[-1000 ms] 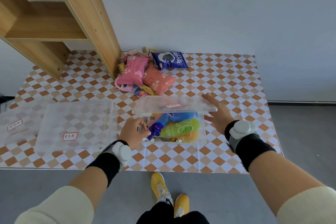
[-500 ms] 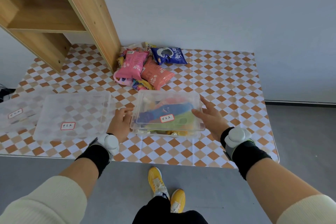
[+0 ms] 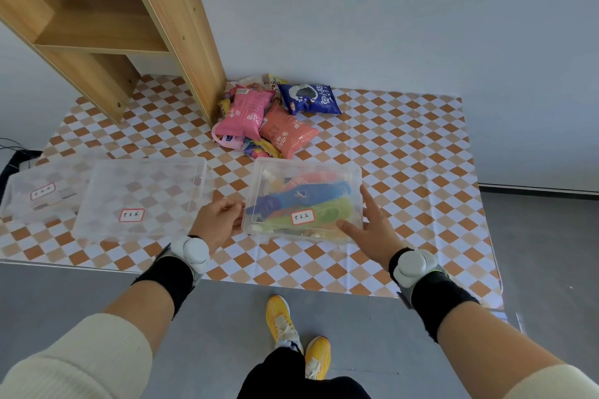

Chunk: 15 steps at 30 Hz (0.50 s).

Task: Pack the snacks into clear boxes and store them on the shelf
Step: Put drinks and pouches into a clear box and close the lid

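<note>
Now lid sits on filled clear box point(image 3: 304, 201); left hand point(image 3: 216, 223) loosely curled beside it, right hand point(image 3: 368, 227) fingers spread, pressing. Unlatched lid may pop during lifting.

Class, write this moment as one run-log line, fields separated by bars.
stage: filled box lidded | left hand: at left side of filled box | right hand: open, at its right side | loose snacks: unpacked | shelf: unfilled

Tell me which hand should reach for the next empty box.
Left. The left hand sits at the filled box's left edge, right beside the empty clear box. The right hand rests against the filled box's far side, so it would have to cross over.
</note>
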Motion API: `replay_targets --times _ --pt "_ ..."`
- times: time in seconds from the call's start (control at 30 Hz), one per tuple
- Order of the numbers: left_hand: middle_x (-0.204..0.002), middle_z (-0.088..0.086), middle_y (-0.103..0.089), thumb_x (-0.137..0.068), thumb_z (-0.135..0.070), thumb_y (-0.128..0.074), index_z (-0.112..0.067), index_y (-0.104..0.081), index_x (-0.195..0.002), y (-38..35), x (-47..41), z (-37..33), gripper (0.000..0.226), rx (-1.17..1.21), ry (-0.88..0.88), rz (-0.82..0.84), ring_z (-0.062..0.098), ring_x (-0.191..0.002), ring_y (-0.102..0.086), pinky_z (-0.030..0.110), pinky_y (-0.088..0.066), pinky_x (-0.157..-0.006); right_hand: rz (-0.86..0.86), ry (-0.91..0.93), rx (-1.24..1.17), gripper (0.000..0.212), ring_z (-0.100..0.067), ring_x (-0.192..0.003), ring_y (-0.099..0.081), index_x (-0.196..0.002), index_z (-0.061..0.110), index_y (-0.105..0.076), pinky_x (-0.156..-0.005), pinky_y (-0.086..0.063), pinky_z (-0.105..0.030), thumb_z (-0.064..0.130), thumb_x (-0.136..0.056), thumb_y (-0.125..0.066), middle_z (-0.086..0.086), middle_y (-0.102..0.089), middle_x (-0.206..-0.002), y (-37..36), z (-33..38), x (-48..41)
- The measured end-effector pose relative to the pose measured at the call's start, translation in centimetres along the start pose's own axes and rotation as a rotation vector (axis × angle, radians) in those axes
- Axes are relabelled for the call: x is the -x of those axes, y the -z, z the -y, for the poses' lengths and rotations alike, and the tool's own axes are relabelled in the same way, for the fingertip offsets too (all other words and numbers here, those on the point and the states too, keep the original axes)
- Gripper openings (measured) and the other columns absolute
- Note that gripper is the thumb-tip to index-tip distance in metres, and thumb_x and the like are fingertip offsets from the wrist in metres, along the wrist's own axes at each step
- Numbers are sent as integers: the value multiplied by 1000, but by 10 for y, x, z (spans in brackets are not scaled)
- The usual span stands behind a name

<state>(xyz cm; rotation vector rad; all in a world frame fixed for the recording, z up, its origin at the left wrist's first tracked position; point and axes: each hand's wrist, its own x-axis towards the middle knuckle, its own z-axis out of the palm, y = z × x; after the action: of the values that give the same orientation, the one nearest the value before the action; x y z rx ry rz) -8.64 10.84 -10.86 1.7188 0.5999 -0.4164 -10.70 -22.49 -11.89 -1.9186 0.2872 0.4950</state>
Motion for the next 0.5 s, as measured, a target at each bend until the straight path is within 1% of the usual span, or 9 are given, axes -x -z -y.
replay_targets --times 0.07,0.1,0.17,0.23,0.3,0.33,0.4,0.43,0.5 --pt "-99 9 -75 -92 -29 -68 -17 -73 -101 -4 2 2 16 -60 -34 -15 22 -86 -74 37 -61 -81 -8 27 72 89 -20 -115 -63 -156 45 -15 -92 -57 -41 44 -88 -72 2 -55 -140 -2 -1 3" --pt "-98 4 -75 -88 -32 -73 -19 -72 -103 -5 3 2 20 -147 -78 -13 20 -88 -73 36 -60 -82 -15 46 119 83 -23 -119 -61 -156 44 -18 -96 -55 -44 45 -90 -70 0 -55 -141 -3 -1 4" --pt "-99 -4 -73 -83 -31 -80 -19 -70 -111 -6 5 2 32 -278 -147 -14 14 -91 -69 29 -56 -81 -30 87 206 76 -25 -128 -54 -155 43 -23 -102 -49 -43 48 -92 -65 -2 -54 -145 -5 -2 5" --pt "-100 -3 -73 -81 -28 -81 -16 -70 -113 -7 5 0 36 -323 -175 -20 14 -93 -69 31 -56 -83 -18 107 268 83 -24 -133 -49 -155 44 -19 -103 -46 -40 55 -88 -67 -1 -49 -150 -8 -3 8" --pt "-102 -1 -73 -81 -27 -82 -15 -69 -116 -6 5 -1 39 -347 -195 -32 16 -94 -69 33 -56 -85 8 118 299 102 -21 -136 -44 -157 45 -11 -106 -44 -41 61 -78 -74 3 -43 -154 -13 -4 12" --pt "-104 0 -72 -81 -27 -81 -17 -67 -120 -7 6 -1 43 -349 -207 -33 16 -95 -68 31 -56 -84 7 119 305 109 -21 -137 -44 -157 45 -9 -106 -44 -42 62 -74 -78 4 -42 -154 -13 -6 14" --pt "-111 -1 -69 -84 -29 -78 -24 -59 -132 -5 7 0 53 -372 -249 5 17 -101 -66 24 -52 -80 -13 120 320 115 -23 -137 -45 -157 46 -8 -106 -44 -44 58 -70 -83 4 -42 -154 -16 -8 14" --pt "-119 -1 -67 -86 -32 -76 -28 -53 -139 -5 7 1 59 -415 -275 53 16 -106 -65 23 -51 -82 -25 121 327 116 -24 -136 -45 -156 45 -8 -105 -44 -43 56 -70 -84 4 -43 -154 -16 -8 14" --pt "-142 -3 -55 -83 -44 -76 -32 -36 -151 -5 8 4 80 -526 -298 174 16 -122 -57 29 -50 -96 -43 127 342 116 -24 -135 -46 -157 44 -10 -103 -43 -39 53 -69 -86 3 -45 -152 -17 -8 13"
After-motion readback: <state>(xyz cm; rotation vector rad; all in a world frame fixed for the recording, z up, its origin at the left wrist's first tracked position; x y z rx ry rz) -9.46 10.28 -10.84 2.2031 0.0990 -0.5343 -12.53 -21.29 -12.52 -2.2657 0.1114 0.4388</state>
